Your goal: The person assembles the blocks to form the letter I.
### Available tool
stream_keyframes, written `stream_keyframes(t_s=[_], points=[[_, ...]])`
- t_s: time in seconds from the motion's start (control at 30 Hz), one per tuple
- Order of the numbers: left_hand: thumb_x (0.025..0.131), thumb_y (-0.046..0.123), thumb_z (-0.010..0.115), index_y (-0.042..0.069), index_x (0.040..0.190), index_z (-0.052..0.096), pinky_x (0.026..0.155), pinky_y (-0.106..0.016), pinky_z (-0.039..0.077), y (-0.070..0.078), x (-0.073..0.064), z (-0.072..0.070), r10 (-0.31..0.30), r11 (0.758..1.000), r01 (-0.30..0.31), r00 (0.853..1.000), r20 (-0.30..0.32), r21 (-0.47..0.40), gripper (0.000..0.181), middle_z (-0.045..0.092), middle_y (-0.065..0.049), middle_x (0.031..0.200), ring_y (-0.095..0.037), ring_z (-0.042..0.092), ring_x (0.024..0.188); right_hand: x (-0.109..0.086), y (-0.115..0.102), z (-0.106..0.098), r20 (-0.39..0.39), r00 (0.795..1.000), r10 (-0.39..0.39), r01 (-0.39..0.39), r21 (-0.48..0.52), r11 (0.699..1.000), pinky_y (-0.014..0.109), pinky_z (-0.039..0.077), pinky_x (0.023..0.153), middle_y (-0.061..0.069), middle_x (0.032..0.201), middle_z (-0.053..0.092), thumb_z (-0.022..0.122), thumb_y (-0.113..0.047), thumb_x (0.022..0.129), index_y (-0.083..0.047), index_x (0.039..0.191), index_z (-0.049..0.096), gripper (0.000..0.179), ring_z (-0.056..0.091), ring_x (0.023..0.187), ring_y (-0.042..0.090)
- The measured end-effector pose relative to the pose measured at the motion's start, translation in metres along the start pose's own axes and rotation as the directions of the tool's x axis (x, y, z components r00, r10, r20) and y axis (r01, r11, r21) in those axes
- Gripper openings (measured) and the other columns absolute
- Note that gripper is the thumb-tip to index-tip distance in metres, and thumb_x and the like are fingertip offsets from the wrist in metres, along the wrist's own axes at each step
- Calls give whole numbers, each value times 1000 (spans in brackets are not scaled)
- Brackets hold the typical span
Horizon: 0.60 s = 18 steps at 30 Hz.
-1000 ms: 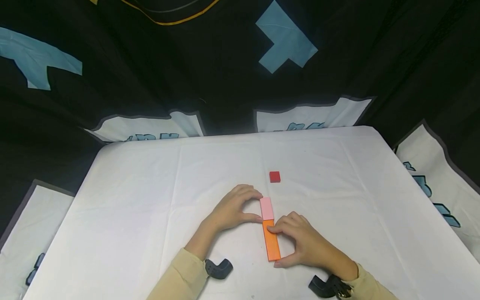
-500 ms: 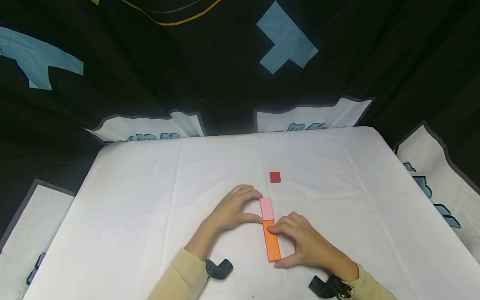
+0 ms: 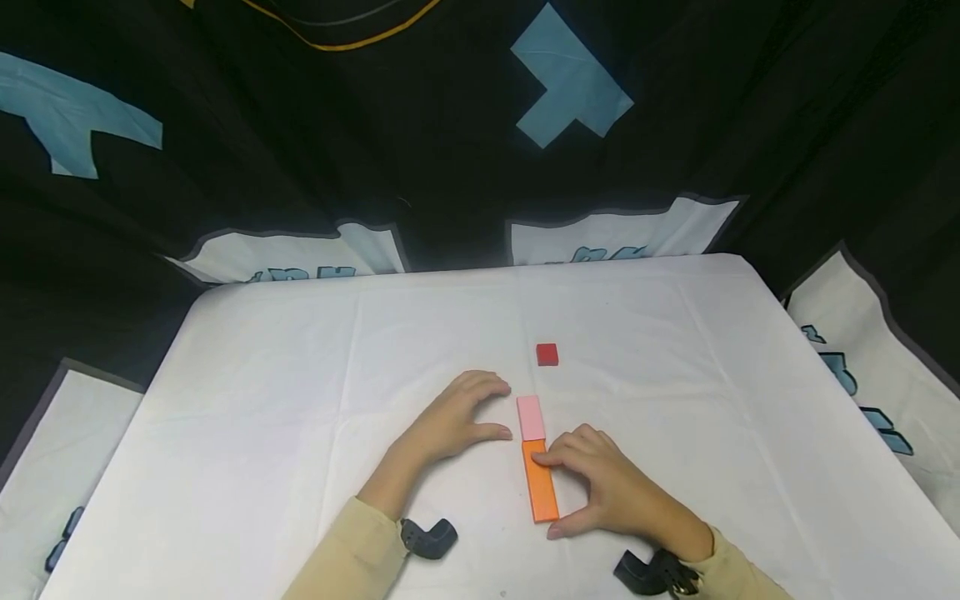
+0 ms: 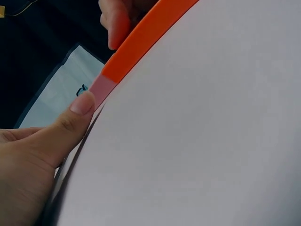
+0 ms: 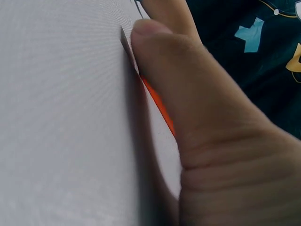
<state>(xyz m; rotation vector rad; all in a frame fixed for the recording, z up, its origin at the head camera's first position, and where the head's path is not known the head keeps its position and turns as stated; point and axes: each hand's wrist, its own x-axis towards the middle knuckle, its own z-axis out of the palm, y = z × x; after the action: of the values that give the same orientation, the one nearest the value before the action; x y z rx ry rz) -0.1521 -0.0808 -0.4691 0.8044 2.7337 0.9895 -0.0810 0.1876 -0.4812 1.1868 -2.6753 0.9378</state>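
Note:
A pink block [image 3: 531,417] and a longer orange block [image 3: 540,492] lie end to end on the white tablecloth, the pink one farther away. My right hand [image 3: 604,482] holds the orange block, thumb at its near end and fingers close to the seam with the pink one. Just left of the pink block is my left hand [image 3: 454,423], thumb and fingers spread apart, a narrow strip of cloth between fingertips and block. In the right wrist view the thumb [image 5: 188,84] hides most of the orange block.
Beyond the two blocks sits a small red block [image 3: 547,355]. A white cloth [image 3: 247,358] with fold lines covers the table. Behind it hangs a dark curtain [image 3: 360,150] with light blue shapes. Dark wrist mounts [image 3: 429,539] stick out from both sleeves.
My left hand has let go of the pink block and drawn back a little to the left. The right hand and the blocks stay in place.

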Motion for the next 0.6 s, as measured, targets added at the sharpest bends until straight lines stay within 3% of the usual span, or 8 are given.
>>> stream_keyframes(t_s=[0.13,0.4,0.6], points=[[81,40,80,16,133,61,119,-40,36,-6,-7,-7,-36,999,36,999,-18,-1,60,57,-3,141,-23,46,139,-1,0,-1,3,1000,16,-16,4,1000,31,41,93,-23,116,62,83,-64,66,-29,128,64,74,46,103,1],[86,37,75,17,129,63,118,-45,37,-30,-28,-24,-107,994,108,984,-143,-2,49,58,-5,139,-27,49,136,-3,0,-1,-25,998,62,-62,16,998,25,46,88,-23,114,62,79,-56,77,-28,134,61,66,49,103,-1],[87,35,75,16,127,64,117,-47,38,-39,-35,-30,-113,994,108,971,-211,-32,46,59,-5,137,-28,51,135,-2,2,-2,-79,994,81,-81,4,997,28,50,91,-15,116,64,77,-42,84,-20,133,62,56,54,105,2]])
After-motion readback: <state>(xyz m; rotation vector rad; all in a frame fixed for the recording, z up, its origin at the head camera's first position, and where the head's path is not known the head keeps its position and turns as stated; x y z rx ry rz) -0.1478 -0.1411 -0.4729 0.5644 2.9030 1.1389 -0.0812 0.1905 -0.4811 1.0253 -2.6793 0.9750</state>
